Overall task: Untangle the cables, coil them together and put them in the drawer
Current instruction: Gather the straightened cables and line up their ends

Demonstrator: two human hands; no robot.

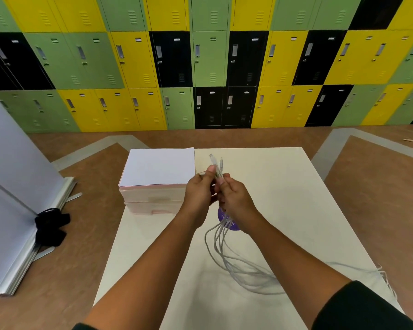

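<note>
Several thin white cables [227, 256] hang in long loops from my hands down onto the cream table [284, 198]. My left hand [199, 191] and my right hand [235, 197] are close together above the table's middle, both pinching the cables near their ends. Two plug ends [215, 161] stick up above my fingers. A small white and pink drawer unit [156, 182] stands on the table's far left, and its drawers look closed.
A purple round object [224, 219] lies on the table under my right wrist, partly hidden. Green, yellow and black lockers [208, 63] line the far wall. A white board [12, 186] leans at the left with a black cloth [50, 225] at its foot.
</note>
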